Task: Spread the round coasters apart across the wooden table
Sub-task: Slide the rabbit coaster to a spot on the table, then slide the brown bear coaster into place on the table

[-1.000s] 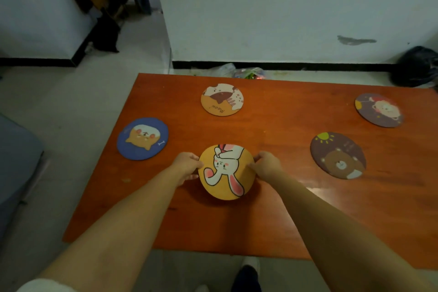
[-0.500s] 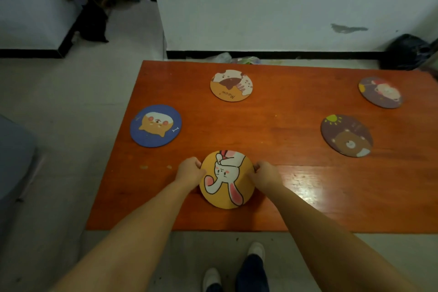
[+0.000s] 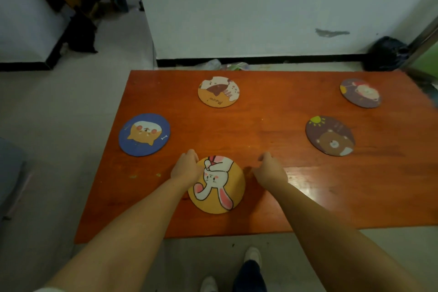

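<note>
Rabbit coaster [image 3: 216, 185] looks thin, stiff, light: left hand [image 3: 186, 166] curled on its left rim, right hand [image 3: 269, 168] loosely curled beside it, holding nothing; slide by rim.

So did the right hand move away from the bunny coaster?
Yes. The right hand slid rightward off the bunny coaster, leaving bare table between them.

Both forearms are bare from the wrists up to where they leave the picture, and the left hand [image 3: 187, 168] and right hand [image 3: 270, 170] wear no gloves, rings or watch. A sliver of white sleeve [image 3: 48, 289] shows at the bottom left corner by the left arm. Below the table edge are dark trouser legs [image 3: 248, 276] and white shoes [image 3: 253, 256].
</note>
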Motion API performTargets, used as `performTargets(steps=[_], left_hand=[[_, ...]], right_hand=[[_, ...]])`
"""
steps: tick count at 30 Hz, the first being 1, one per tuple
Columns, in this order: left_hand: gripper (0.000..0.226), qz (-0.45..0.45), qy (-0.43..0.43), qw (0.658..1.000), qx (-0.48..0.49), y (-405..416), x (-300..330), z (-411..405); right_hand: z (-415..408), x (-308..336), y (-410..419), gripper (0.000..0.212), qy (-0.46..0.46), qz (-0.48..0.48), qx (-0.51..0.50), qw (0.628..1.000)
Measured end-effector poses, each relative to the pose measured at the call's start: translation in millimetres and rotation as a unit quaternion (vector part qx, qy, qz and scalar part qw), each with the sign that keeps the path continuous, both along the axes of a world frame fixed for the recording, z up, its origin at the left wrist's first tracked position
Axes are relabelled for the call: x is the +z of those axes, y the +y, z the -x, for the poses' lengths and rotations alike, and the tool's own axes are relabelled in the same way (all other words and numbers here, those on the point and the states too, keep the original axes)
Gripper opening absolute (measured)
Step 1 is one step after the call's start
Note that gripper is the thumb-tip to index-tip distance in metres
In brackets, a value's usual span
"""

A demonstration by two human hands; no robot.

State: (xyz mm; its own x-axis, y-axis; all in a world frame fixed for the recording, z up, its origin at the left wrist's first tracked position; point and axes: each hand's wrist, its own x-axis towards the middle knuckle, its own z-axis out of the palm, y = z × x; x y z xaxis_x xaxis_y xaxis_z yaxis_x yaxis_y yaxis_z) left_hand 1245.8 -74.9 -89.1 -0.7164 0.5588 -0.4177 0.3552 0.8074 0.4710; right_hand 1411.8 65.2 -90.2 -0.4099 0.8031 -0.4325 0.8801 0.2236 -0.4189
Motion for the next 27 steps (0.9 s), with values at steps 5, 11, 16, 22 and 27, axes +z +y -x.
performTargets(steps=[5, 11, 16, 22, 27], left_hand=[[0.021, -0.051, -0.025, 0.998, -0.022, 51.9, 32.0, -23.4], [0.026, -0.09, -0.054, 0.993, -0.045, 131.7, 47.6, -73.6], [0.026, -0.093, -0.063, 0.993, -0.02, 202.2, 38.1, -120.7], [0.028, -0.056, -0.047, 0.997, 0.026, 277.1, 19.3, -169.4], [0.026, -0.026, -0.05, 0.997, 0.06, 318.1, 6.4, -188.0]], right_hand=[[-36.4, 29.6, 43.6, 0.033, 0.015, -0.018, -0.034, 0.999], [-95.9, 46.4, 117.4, 0.034, 0.022, -0.047, -0.063, 0.997], [-139.2, 48.3, 194.6, 0.042, 0.022, -0.035, -0.069, 0.997], [-178.6, 34.0, 279.6, 0.039, 0.019, 0.0, -0.029, 0.999], [-188.8, 14.4, 324.4, 0.032, 0.004, 0.021, -0.024, 0.999]])
